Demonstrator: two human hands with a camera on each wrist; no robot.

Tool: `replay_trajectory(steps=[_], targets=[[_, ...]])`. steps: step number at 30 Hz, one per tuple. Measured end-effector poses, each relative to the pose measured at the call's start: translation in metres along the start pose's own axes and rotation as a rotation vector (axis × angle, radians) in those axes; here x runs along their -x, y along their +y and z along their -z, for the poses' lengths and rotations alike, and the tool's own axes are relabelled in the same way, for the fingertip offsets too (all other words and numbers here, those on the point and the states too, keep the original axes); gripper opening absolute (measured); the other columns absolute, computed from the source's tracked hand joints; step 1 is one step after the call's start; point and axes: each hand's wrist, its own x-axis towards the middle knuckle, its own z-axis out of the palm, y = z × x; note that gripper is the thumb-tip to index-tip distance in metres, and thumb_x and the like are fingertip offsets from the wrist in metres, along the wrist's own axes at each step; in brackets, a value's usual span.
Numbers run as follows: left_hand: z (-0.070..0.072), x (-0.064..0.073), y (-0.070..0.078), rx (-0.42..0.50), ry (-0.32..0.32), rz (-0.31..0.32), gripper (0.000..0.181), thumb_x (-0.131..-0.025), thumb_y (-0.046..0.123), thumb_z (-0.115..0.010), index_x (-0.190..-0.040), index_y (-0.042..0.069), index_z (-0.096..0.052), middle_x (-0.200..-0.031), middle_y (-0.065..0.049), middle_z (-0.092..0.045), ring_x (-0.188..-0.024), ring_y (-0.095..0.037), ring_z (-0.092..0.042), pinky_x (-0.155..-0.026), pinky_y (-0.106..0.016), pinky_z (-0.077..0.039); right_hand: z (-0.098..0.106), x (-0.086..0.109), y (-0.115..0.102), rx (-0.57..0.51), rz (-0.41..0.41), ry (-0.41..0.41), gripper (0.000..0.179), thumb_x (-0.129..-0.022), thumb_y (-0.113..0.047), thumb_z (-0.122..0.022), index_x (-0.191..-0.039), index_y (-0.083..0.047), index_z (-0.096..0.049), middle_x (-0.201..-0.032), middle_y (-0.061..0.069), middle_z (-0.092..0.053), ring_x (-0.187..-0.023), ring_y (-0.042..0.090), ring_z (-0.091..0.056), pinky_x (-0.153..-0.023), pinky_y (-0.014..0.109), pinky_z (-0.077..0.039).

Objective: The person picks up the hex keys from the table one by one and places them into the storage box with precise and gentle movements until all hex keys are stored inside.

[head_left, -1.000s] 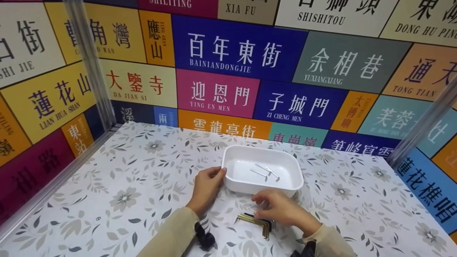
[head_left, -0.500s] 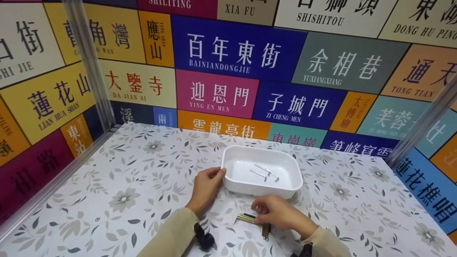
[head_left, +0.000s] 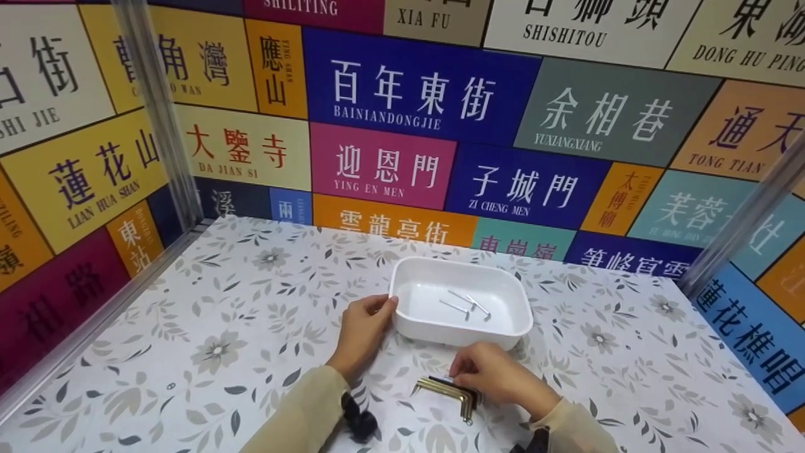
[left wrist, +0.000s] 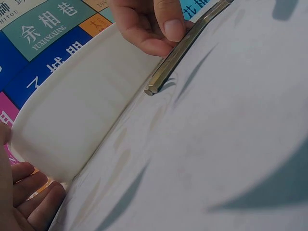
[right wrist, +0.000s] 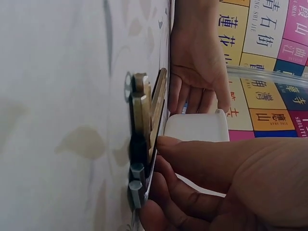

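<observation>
My left hand [head_left: 368,327] holds the near left corner of a white plastic box [head_left: 462,333], thumb at its rim and fingers against the outer wall. In front of the box, several L-shaped hex keys lie together on the cloth; a brass hex key [head_left: 445,388] is nearest, with a black one [head_left: 440,379] behind it. My right hand [head_left: 497,374] pinches at the far side of this group; in the right wrist view the thumb [right wrist: 168,144] and fingers close around a hex key, partly hidden. Darker key ends [right wrist: 136,190] show beside the brass ones.
Inside the box lie several silver hex keys [head_left: 456,306]. A white cloth [head_left: 220,346] with grey leaves and flowers covers the table. Walls of coloured sign panels [head_left: 421,88] rise behind and at both sides, with clear corner strips [head_left: 163,126].
My right thumb and fingertips have come together over the hex keys after standing apart. The right hand has shifted slightly nearer me. My left hand stays at the box.
</observation>
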Motion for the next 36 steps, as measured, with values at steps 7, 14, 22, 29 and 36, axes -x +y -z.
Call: replay_trajectory(steps=[7, 14, 22, 29, 36], targets=[[-0.001, -0.002, -0.003, -0.009, 0.019, -0.005, 0.038, -0.094, 0.035, -0.067, -0.117, 0.005, -0.074, -0.108, -0.008, -0.077, -0.094, -0.015, -0.069, -0.085, -0.028, -0.057, -0.002, -0.003, 0.004, -0.015, 0.009, 0.021, 0.004, -0.082, -0.005, -0.075, -0.081, -0.003, -0.072, -0.070, 0.005, -0.069, -0.061, -0.004, -0.050, -0.058, 0.017, -0.045], [-0.001, -0.002, -0.002, 0.014, 0.020, -0.017, 0.036, -0.094, 0.033, -0.068, -0.115, 0.005, -0.075, -0.105, -0.008, -0.078, -0.089, -0.013, -0.068, -0.079, -0.023, -0.055, -0.001, -0.003, 0.005, -0.014, -0.004, 0.024, 0.005, -0.081, -0.005, -0.075, -0.080, -0.003, -0.071, -0.071, 0.004, -0.070, -0.062, -0.003, -0.051, -0.059, 0.017, -0.045], [-0.002, -0.001, -0.002, 0.005, 0.015, -0.006, 0.038, -0.094, 0.034, -0.068, -0.117, 0.005, -0.074, -0.107, -0.008, -0.078, -0.094, -0.015, -0.070, -0.086, -0.028, -0.057, -0.001, -0.004, 0.007, -0.049, -0.011, 0.030, 0.003, -0.080, -0.003, -0.074, -0.079, -0.002, -0.071, -0.070, 0.005, -0.069, -0.061, -0.002, -0.051, -0.058, 0.017, -0.044], [-0.002, -0.002, 0.000, -0.005, 0.012, 0.007, 0.042, -0.094, 0.036, -0.067, -0.120, 0.004, -0.073, -0.108, -0.009, -0.077, -0.096, -0.017, -0.070, -0.087, -0.030, -0.057, 0.008, -0.002, 0.002, -0.057, -0.028, 0.036, 0.007, -0.085, -0.009, -0.074, -0.083, -0.003, -0.071, -0.073, 0.002, -0.067, -0.064, -0.002, -0.051, -0.061, 0.017, -0.043], [-0.001, -0.001, -0.001, -0.008, 0.012, 0.009, 0.041, -0.094, 0.036, -0.066, -0.121, 0.004, -0.072, -0.111, -0.009, -0.076, -0.095, -0.015, -0.071, -0.084, -0.029, -0.058, 0.030, -0.003, -0.012, -0.138, -0.039, -0.026, 0.011, -0.090, -0.012, -0.071, -0.091, -0.002, -0.071, -0.079, 0.004, -0.069, -0.066, 0.002, -0.053, -0.061, 0.018, -0.044]])
